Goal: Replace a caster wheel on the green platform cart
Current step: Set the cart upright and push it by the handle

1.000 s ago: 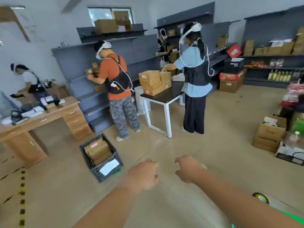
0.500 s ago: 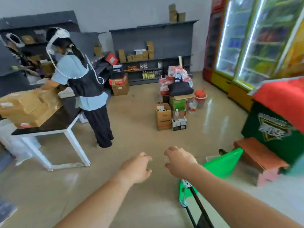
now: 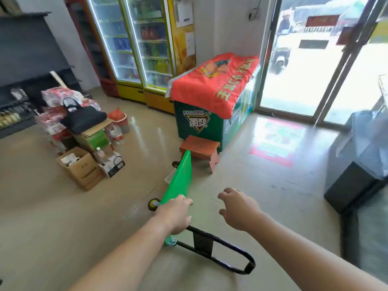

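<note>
The green platform cart (image 3: pixel 181 175) stands tipped on its long side on the floor in front of me. Its black folding handle (image 3: pixel 220 248) juts out low toward me. Two caster wheels show on its left face, one near (image 3: pixel 154 204) and one far (image 3: pixel 175 164). My left hand (image 3: pixel 175 213) grips the near top edge of the green deck, fingers curled over it. My right hand (image 3: pixel 237 208) hovers just right of the deck with fingers loosely spread, holding nothing.
A white tray (image 3: pixel 169 177) lies on the floor behind the cart. A small wooden stool (image 3: pixel 199 148) and a green chest freezer (image 3: pixel 197 124) stand beyond it. Cardboard boxes (image 3: pixel 81 169) and bottle packs sit left; a dark cabinet (image 3: pixel 352 185) stands right.
My view has swung right, from the people at the shelves and table to the cart. My left hand, free before, now holds the green deck's edge.
</note>
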Demonstrator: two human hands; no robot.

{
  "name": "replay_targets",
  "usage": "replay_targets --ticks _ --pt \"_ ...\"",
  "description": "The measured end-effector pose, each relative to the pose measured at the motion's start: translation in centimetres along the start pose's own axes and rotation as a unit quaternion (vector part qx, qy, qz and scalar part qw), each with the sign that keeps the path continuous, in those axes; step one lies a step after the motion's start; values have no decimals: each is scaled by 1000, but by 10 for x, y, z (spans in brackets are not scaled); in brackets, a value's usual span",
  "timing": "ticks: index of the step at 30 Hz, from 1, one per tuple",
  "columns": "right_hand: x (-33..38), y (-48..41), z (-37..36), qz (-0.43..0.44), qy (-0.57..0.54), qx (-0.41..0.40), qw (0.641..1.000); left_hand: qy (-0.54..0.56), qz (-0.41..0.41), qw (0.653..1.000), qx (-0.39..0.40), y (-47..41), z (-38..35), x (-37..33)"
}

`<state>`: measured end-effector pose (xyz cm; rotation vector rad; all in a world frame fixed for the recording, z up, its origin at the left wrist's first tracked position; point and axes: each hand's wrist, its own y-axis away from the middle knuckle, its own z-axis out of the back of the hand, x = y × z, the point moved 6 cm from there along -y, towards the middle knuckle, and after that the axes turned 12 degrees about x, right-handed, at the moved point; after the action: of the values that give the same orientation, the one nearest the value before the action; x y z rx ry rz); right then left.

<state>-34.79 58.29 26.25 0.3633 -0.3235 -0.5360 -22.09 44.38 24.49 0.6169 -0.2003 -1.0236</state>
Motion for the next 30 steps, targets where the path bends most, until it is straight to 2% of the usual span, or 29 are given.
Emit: replay_targets --ticks 8,15,23,30 --pt "-70 -22 -54 -75 -56 45 995 -39 -50 996 67 -70 -23 -30" --pt "-110 -40 -142 -150 -134 123 972 -55 -89 981 165 -153 -81 -41" --pt "-173 -122 -274 -250 -213 187 926 -72 -145 953 255 -296 -189 -46" --pt "-232 -219 -418 -234 -296 177 909 -111 -163 948 248 -425 -307 -39"
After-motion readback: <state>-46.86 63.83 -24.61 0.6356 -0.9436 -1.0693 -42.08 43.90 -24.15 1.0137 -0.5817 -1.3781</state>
